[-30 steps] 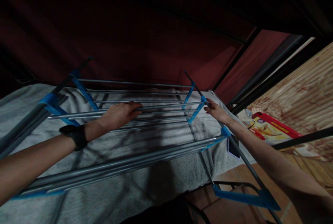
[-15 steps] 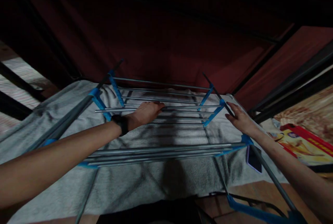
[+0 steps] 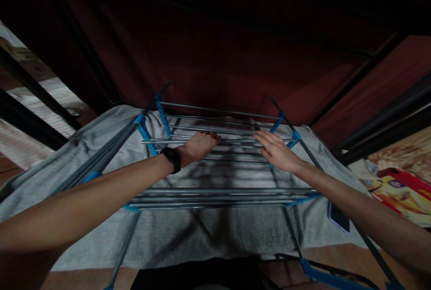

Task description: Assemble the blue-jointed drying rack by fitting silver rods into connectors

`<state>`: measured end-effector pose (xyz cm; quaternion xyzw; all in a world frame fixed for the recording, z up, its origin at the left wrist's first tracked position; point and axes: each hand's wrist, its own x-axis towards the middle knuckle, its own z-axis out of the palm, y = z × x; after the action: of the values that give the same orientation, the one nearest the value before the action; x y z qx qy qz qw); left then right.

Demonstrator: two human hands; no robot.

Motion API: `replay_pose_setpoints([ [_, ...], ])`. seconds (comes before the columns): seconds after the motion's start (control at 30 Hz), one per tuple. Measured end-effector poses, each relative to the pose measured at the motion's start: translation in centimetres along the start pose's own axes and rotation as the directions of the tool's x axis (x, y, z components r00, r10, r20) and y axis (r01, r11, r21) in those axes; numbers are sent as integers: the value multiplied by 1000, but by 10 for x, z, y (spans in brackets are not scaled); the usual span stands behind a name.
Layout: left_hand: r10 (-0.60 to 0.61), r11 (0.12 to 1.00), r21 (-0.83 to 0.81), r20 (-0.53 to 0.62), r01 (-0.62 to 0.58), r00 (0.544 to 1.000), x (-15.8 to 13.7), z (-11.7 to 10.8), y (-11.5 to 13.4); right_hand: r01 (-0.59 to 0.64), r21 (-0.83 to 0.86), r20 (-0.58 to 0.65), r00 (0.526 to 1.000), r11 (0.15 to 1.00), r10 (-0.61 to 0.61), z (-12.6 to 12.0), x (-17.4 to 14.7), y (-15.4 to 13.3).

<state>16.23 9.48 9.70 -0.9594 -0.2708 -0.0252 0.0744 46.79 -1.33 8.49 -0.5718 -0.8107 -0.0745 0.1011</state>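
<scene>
A rack of grey metal tubes with blue plastic joints (image 3: 143, 128) lies across a grey cloth. My left hand (image 3: 202, 145), with a black band on its wrist, is closed around a metal tube (image 3: 235, 140) of the middle tier. That tube's left end sticks out past the left blue joint. My right hand (image 3: 276, 148) rests over the right part of the same tier, fingers stretched out, close to the right blue joint (image 3: 295, 138). Whether its fingertips press on the tube is hard to see.
Under the rack spreads the grey cloth (image 3: 249, 231). A phone (image 3: 338, 216) lies on its right edge. Further right is a red and yellow package (image 3: 400, 195). A dark red panel (image 3: 222, 65) stands behind, with dark bars on both sides. Tiled floor (image 3: 343, 258) shows in front.
My right hand has left the right side tube and moved left onto the middle tier. My left hand keeps its hold on the tube. The view has shifted slightly left.
</scene>
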Motion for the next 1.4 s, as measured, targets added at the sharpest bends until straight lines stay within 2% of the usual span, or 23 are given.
replay_pose_setpoints([
  [0.17,38,999,16,10,-39,999,0,1,0,-11,17,60,998,1000,10,13,28,-20],
  [0.43,8,998,65,25,-10,1000,3,5,0,-26,-7,182,983,1000,27,25,59,-39],
  [0.8,-61,994,94,11,60,998,-7,12,-19,-9,-31,217,976,999,16,27,62,-36],
  [1.03,-142,984,121,65,133,988,-35,-4,-46,15,-64,221,975,998,-1,23,62,-37],
  [1.27,-209,975,116,204,188,956,-61,-16,-82,-7,-79,212,977,997,23,16,63,-38],
  [1.4,-268,962,103,215,251,939,-76,-19,-105,-9,-79,196,980,997,24,13,62,-40],
])
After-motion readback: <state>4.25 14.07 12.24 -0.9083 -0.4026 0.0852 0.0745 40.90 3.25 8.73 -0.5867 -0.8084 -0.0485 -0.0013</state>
